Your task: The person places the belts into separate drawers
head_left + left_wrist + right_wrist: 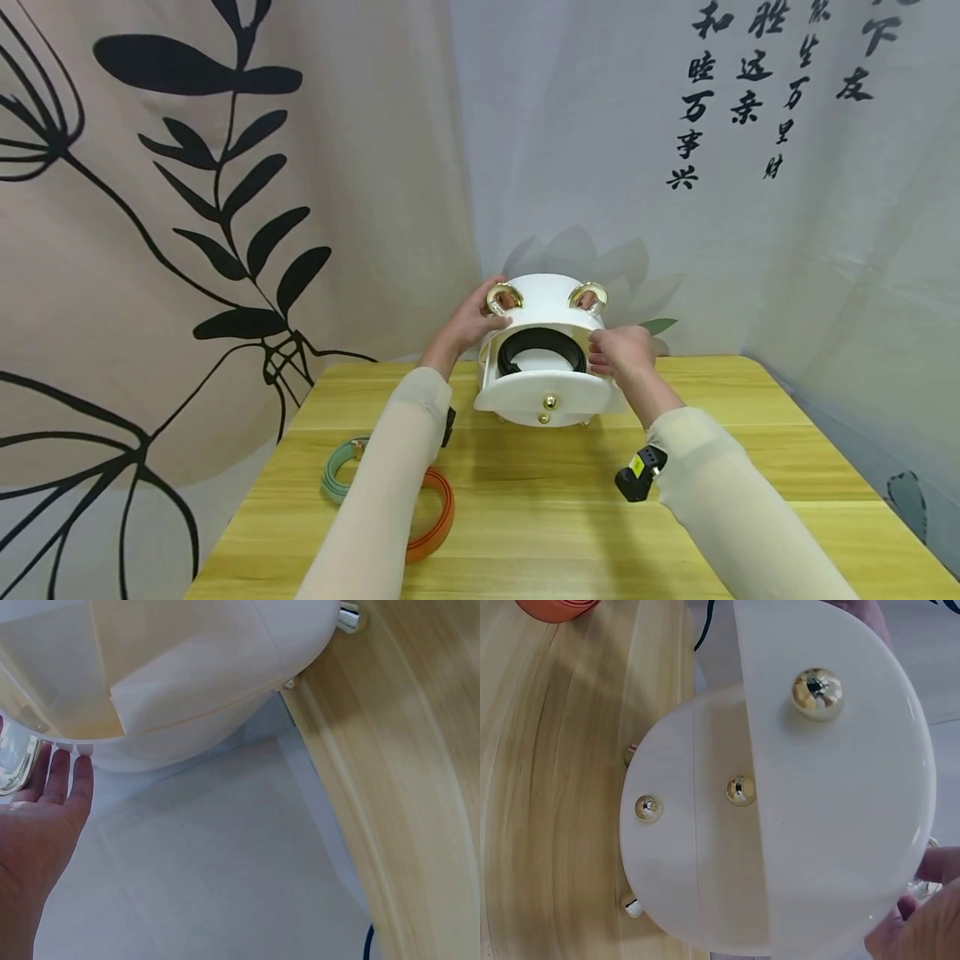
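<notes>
Left hand (472,320) grips white round storage box (546,293), upper left. Right hand (628,348) at its right side, grip unclear. Coiled black belt (542,337) inside.

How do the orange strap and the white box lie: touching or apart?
Apart. The head view shows wooden table between the orange strap and the white box.

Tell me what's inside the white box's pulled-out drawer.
A black coil, apparently a belt, lies in the drawer, with white showing through its middle. The drawer front hides the coil's nearest part; anything beneath the coil is covered and can't be seen.
</notes>
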A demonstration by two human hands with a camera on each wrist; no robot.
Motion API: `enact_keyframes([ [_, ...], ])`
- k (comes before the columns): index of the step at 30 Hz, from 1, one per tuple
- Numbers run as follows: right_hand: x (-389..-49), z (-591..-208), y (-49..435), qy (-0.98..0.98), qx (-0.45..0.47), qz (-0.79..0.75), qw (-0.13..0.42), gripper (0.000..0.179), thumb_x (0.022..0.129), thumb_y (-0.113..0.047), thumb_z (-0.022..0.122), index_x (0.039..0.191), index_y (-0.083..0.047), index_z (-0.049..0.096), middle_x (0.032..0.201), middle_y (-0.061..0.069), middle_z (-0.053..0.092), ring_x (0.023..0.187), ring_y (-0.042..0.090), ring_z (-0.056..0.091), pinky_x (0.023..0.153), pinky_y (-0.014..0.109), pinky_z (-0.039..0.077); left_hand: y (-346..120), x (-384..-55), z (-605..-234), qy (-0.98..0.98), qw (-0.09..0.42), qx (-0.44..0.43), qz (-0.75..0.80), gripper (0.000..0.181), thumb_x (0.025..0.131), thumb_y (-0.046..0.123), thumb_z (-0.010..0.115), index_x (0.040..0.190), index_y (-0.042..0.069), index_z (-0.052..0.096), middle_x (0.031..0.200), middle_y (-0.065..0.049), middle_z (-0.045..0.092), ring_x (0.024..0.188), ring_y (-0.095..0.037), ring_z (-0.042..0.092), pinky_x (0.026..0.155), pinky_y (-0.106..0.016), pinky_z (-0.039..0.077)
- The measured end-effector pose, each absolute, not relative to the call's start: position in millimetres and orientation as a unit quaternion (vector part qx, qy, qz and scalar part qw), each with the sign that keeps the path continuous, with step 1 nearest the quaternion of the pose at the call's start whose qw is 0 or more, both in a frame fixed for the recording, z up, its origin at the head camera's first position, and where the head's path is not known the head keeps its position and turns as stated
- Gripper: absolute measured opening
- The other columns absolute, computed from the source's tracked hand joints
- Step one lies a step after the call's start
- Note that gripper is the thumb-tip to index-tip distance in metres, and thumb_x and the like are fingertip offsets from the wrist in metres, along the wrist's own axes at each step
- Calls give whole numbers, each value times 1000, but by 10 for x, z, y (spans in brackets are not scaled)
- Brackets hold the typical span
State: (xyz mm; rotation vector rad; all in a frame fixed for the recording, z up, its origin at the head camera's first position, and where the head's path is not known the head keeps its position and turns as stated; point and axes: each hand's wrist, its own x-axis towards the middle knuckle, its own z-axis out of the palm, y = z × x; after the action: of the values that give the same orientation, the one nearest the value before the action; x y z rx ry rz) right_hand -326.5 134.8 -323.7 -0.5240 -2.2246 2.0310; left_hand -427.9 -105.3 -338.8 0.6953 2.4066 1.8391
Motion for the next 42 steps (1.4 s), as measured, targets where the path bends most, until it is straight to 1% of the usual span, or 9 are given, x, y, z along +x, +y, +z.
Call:
enact_keyframes([
  [5, -3248, -3246, 1363, -729, -175, 660, 37, 41, 90, -6, 59, 125, 14, 54, 95, 16, 70, 69, 16, 69, 77, 35, 58, -1053, -4267, -3399, 778, 16, 224, 587, 78, 89, -11, 65, 155, 15, 31, 139, -21, 51, 135, -34, 43, 111, -40, 35],
  [9, -3232, -3264, 1359, -728, -172, 663, 36, 45, 91, -8, 59, 129, 13, 52, 113, 23, 66, 81, 21, 70, 83, 37, 57, -1052, -4260, -3410, 777, 16, 227, 588, 78, 89, -12, 65, 155, 13, 31, 139, -22, 51, 135, -34, 43, 110, -41, 35],
  [14, -3203, -3292, 1362, -726, -168, 665, 39, 46, 93, -12, 59, 133, 10, 53, 123, 25, 62, 98, 28, 67, 88, 39, 55, -1052, -4274, -3428, 778, 17, 228, 586, 78, 89, -10, 65, 155, 13, 30, 141, -21, 50, 136, -33, 43, 111, -40, 34],
  [22, -3177, -3327, 1396, -738, -147, 655, 66, 40, 95, -17, 60, 128, 6, 62, 121, 25, 64, 99, 28, 67, 80, 32, 57, -1036, -4284, -3421, 779, 15, 224, 585, 78, 90, -9, 66, 155, 14, 31, 141, -19, 51, 134, -32, 45, 110, -39, 36],
  [28, -3178, -3319, 1372, -741, -145, 650, 89, 41, 95, -21, 62, 127, 4, 63, 119, 22, 65, 107, 30, 64, 82, 31, 57, -1056, -4278, -3407, 776, 11, 219, 591, 78, 89, -11, 65, 155, 14, 31, 139, -20, 52, 131, -31, 48, 108, -39, 38],
  [34, -3137, -3277, 1334, -775, -147, 600, 137, 37, 93, -28, 64, 120, -3, 70, 106, 16, 69, 86, 24, 70, 76, 30, 56, -1062, -4273, -3413, 775, 16, 217, 593, 79, 88, -12, 65, 155, 14, 31, 140, -19, 52, 133, -31, 47, 110, -37, 36],
  [37, -3108, -3263, 1315, -781, -136, 588, 161, 34, 93, -28, 65, 117, -5, 71, 105, 13, 70, 76, 18, 67, 72, 27, 53, -1047, -4266, -3403, 770, 19, 223, 597, 80, 88, -12, 65, 155, 13, 30, 140, -20, 52, 132, -32, 47, 110, -38, 36],
  [40, -3095, -3263, 1276, -783, -122, 581, 186, 32, 93, -27, 66, 115, -4, 71, 104, 12, 70, 79, 18, 65, 73, 28, 51, -1042, -4269, -3385, 771, 21, 225, 595, 80, 88, -11, 65, 156, 12, 28, 141, -21, 51, 133, -33, 46, 110, -38, 36],
  [42, -3085, -3269, 1245, -786, -111, 572, 205, 32, 92, -25, 67, 114, -3, 71, 104, 14, 70, 85, 22, 65, 77, 32, 50, -1048, -4269, -3375, 777, 21, 221, 590, 80, 89, -11, 65, 156, 13, 28, 141, -20, 51, 133, -33, 46, 110, -38, 36],
])
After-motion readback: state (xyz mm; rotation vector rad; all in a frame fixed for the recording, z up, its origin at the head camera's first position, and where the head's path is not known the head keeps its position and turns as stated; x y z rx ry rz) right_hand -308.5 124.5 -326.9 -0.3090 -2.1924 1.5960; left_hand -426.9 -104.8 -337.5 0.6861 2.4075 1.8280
